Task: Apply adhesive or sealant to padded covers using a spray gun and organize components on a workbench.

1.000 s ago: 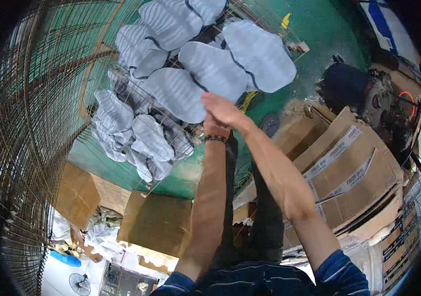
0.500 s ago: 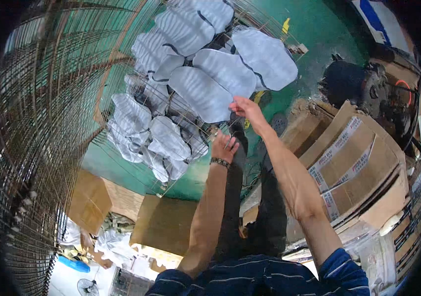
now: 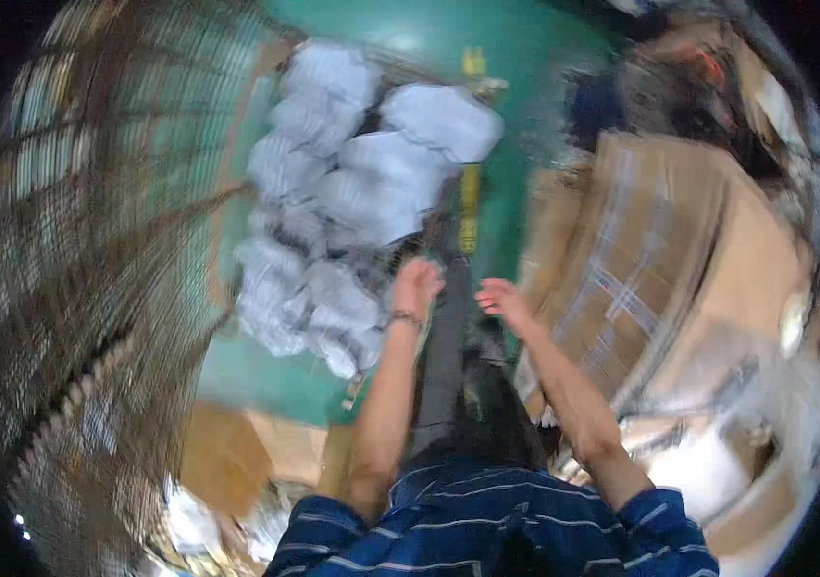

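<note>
The picture is smeared by motion. My left hand point(image 3: 418, 283) is at the near right edge of a low wire rack, next to the pale grey pieces; its fingers are too blurred to show a grip. Apart from the rack, to the right, my right hand point(image 3: 503, 298) hangs in the air with its fingers stretched out and nothing visible in them. Several flat, rounded pale grey pieces point(image 3: 444, 120) with dark edges lie overlapping on the rack. More pale grey pieces point(image 3: 271, 293) lie at its near end.
Tall wire racks point(image 3: 93, 260) fill the left side. A large taped cardboard box point(image 3: 655, 260) stands close on the right, with dark machinery point(image 3: 679, 87) beyond it. Cardboard sheets point(image 3: 223, 452) lie at the near left. Yellow markings point(image 3: 469, 207) run along the green floor point(image 3: 400, 29).
My right hand has let go of the edge of a grey piece and drawn back toward me. My left hand has shifted slightly left. The view has turned, moving the rack and box within it.
</note>
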Tool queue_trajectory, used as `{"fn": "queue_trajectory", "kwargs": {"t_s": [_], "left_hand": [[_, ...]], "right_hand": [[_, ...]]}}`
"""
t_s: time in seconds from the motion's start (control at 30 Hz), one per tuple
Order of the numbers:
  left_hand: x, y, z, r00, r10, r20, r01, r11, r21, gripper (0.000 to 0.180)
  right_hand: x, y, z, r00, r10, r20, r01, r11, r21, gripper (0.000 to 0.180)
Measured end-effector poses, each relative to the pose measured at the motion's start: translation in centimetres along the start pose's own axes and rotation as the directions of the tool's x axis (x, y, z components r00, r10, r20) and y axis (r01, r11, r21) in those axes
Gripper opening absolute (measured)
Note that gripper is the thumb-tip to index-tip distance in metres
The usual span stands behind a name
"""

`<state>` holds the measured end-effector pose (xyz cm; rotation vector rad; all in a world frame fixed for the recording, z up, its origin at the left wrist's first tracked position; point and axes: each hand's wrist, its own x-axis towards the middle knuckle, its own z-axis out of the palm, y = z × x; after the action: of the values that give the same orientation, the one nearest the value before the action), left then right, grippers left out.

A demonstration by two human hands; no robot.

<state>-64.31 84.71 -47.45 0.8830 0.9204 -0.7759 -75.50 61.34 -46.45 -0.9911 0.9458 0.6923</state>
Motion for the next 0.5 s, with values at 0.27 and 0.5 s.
{"fn": "queue_trajectory", "kwargs": {"t_s": [0.27,0.5], "left_hand": [[-10.7,-2.8,10.3,0.95,0.079,0.302,-0.178,0.933,0.313,0.056],[-31.0,-16.0,17.2,0.687,-0.194,0.7,-0.239,0.85,0.47,0.053]], "right_hand": [[-15.5,10.9,1.0,0.922,-0.349,-0.169,0.372,0.919,0.133,0.037],[-34.3,23.8,1.5,0.812,-0.57,-0.123,0.541,0.815,-0.207,0.05]]}}
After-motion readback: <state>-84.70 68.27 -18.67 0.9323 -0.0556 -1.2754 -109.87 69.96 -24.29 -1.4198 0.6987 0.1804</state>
